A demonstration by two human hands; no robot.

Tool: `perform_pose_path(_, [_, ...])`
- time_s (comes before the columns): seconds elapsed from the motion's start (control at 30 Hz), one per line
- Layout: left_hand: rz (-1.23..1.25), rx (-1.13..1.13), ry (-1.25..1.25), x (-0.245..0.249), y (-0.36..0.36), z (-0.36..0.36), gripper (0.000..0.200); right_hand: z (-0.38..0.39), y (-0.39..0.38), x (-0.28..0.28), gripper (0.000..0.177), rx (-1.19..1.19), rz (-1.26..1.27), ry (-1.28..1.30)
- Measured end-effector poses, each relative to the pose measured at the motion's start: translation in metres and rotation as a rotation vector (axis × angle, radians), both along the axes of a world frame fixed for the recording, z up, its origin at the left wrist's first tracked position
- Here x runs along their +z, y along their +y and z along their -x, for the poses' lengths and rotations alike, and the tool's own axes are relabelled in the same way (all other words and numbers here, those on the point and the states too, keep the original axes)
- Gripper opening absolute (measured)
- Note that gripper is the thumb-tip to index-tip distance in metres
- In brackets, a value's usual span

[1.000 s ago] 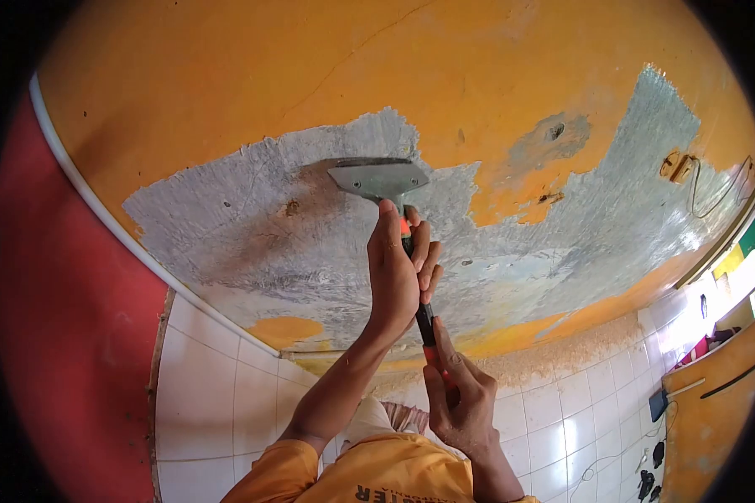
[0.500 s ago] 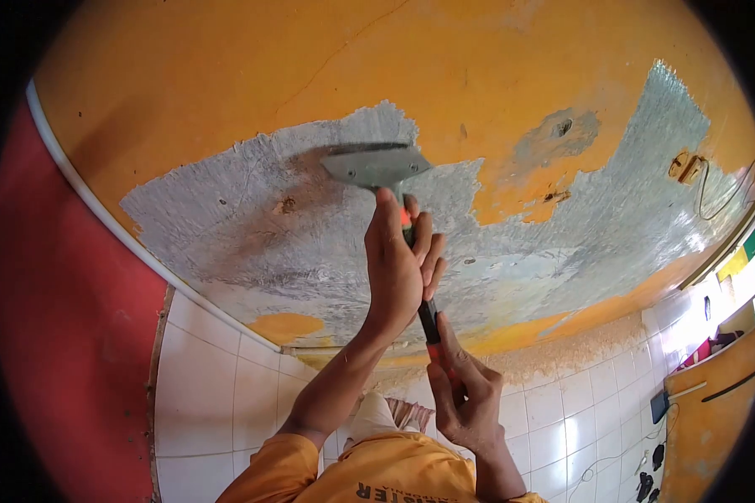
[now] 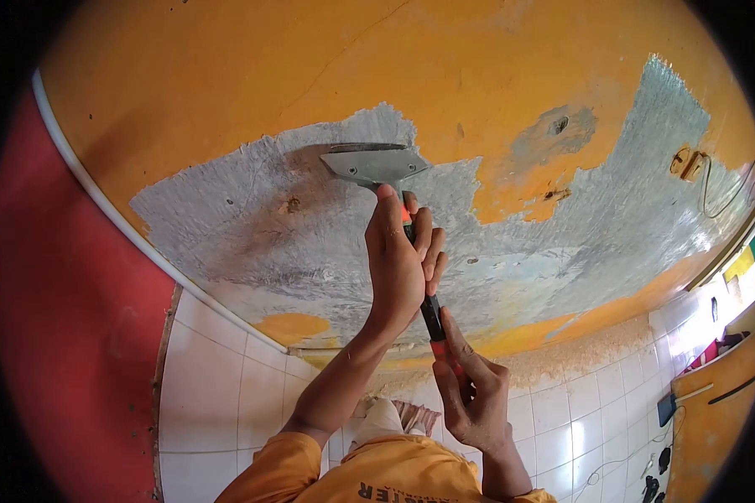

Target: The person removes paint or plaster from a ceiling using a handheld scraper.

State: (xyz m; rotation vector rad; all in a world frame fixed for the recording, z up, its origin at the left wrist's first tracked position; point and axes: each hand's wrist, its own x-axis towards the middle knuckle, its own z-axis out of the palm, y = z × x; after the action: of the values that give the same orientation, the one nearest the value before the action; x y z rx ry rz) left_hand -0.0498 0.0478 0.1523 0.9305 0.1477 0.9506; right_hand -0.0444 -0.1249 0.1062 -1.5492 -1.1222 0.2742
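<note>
A long-handled wall scraper (image 3: pixel 373 163) with a wide grey head and a black and red handle is held in both hands. My left hand (image 3: pixel 397 260) wraps the handle just below the head, its thumb laid up along the neck. Lower down, my right hand (image 3: pixel 474 390) is closed round the red end of the handle. The scraper's head overlaps the grey bare patch (image 3: pixel 327 226) of the wall, close to the ragged upper edge of the orange paint (image 3: pixel 252 67).
A white pipe (image 3: pixel 101 197) runs down the corner beside a red wall (image 3: pixel 67 293). White floor tiles (image 3: pixel 201 377) lie below. At right are an open socket box with a loose wire (image 3: pixel 688 164), an orange cabinet (image 3: pixel 721 427) and cables on the floor.
The scraper's head and both hands have hardly moved against the wall. The whole view has shifted slightly to the right at the left side and bottom.
</note>
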Motion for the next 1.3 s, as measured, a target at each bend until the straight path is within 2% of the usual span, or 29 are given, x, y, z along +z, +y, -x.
perform_pose_path(0.13, [0.013,-0.017,0.004,-0.011,0.002,0.002,0.048,0.004,0.000,-0.009,0.061,-0.022,0.018,-0.030])
perform_pose_path(0.37, [0.000,-0.017,-0.020,0.016,0.004,-0.001,0.048,-0.001,0.008,0.010,0.061,-0.032,-0.015,-0.047])
perform_pose_path(0.43, [-0.004,-0.011,0.007,0.001,0.002,0.001,0.048,0.002,0.003,0.003,0.061,-0.033,0.043,-0.050])
perform_pose_path(0.5, [0.012,-0.021,0.021,-0.013,0.002,0.001,0.048,0.003,0.002,-0.010,0.061,-0.027,-0.005,-0.030])
perform_pose_path(0.67, [-0.011,0.014,0.002,0.009,0.003,-0.001,0.048,0.001,0.003,0.003,0.061,-0.011,-0.011,-0.007])
perform_pose_path(0.73, [-0.006,-0.017,-0.001,-0.002,0.004,-0.001,0.048,0.003,0.004,0.001,0.061,-0.025,0.020,-0.027])
perform_pose_path(0.8, [0.001,-0.041,-0.003,-0.009,0.003,-0.001,0.048,0.006,0.008,-0.013,0.059,-0.038,-0.057,-0.024])
perform_pose_path(0.97, [-0.060,-0.017,-0.024,0.023,0.004,-0.003,0.047,0.003,0.009,0.014,0.062,-0.031,-0.038,-0.015])
perform_pose_path(1.17, [-0.043,-0.026,-0.008,0.010,0.002,-0.001,0.047,0.005,0.004,0.008,0.063,-0.021,-0.015,-0.007])
perform_pose_path(1.3, [-0.048,-0.008,-0.033,0.034,0.003,-0.003,0.047,0.007,0.006,0.025,0.063,-0.043,-0.039,-0.050])
